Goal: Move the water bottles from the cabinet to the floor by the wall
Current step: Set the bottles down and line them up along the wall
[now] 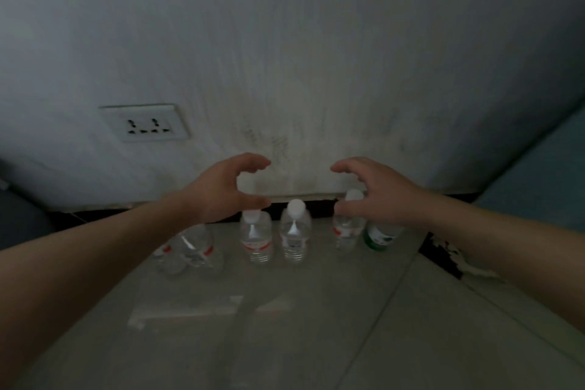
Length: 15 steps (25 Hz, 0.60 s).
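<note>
Both hands hover spread and empty, left hand (226, 188), right hand (375, 196), above the bottles (294, 233) standing in a row on the floor (285, 326) against the wall (285, 57), apparently lined up clear of walkways.

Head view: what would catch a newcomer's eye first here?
Two bare hands, left hand and right hand, hang open and empty at centre frame. Below them a row of clear water bottles stands on the tiled floor against the wall. A white socket sits on the wall, left.
</note>
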Motion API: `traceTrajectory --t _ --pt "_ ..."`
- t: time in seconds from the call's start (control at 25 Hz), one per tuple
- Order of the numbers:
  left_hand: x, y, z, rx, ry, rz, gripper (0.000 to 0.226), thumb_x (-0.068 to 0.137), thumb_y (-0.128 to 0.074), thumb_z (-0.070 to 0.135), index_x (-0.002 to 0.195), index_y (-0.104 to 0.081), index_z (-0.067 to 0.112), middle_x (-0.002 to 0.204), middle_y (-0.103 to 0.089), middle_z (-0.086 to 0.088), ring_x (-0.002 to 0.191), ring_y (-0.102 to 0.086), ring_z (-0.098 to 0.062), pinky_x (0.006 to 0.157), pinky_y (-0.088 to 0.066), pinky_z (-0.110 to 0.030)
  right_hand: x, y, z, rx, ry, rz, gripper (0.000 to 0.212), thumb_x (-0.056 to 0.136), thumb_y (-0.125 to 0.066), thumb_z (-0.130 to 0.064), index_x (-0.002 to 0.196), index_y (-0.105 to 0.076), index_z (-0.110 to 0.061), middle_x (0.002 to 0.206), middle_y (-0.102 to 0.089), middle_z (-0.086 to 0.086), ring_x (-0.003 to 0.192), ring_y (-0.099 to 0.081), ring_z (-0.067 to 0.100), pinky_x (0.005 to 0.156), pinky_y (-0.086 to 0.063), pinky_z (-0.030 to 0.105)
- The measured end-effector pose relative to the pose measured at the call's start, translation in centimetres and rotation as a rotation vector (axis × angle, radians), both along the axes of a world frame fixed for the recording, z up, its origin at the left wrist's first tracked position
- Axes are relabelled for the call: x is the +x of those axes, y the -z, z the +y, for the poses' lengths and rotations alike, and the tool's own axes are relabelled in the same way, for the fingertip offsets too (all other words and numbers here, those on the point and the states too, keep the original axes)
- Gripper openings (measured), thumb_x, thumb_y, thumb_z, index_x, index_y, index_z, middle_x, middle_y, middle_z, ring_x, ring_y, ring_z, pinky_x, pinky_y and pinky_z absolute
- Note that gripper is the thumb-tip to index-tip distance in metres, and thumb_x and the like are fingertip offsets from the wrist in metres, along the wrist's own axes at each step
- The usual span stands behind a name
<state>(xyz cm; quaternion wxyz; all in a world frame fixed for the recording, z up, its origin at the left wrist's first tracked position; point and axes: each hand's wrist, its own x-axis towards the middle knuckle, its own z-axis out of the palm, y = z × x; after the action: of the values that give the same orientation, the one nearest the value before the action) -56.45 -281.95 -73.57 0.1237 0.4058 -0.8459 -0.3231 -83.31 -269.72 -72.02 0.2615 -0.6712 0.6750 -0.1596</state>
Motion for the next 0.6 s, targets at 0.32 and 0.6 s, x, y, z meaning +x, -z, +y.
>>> traceTrajectory --t 0.32,0.6 --pt "-9.0 -0.6 4.5 -0.080 0.104 -0.264 0.071 0.077 -0.079 0.041 0.139 -0.046 0.033 0.137 -0.049 0.013 0.124 -0.047 -0.007 0.099 -0.036 -0.022 -6.8 0.5 2.3 -0.012 -0.129 0.081 0.073 0.080 -0.073 -0.045 0.142 -0.040 -0.024 0.146 -0.041 -0.005 0.132 -0.039 0.011 0.107 -0.033 0.024" --pt "-14.3 0.6 5.6 -0.123 0.129 -0.341 0.069 0.078 -0.077 0.038 0.139 -0.046 0.028 0.138 -0.053 0.007 0.122 -0.051 -0.012 0.102 -0.043 -0.031 -10.3 2.6 1.3 0.012 -0.124 0.066 0.073 0.081 -0.074 -0.041 0.143 -0.040 -0.025 0.147 -0.041 -0.004 0.131 -0.040 0.011 0.098 -0.030 0.018"
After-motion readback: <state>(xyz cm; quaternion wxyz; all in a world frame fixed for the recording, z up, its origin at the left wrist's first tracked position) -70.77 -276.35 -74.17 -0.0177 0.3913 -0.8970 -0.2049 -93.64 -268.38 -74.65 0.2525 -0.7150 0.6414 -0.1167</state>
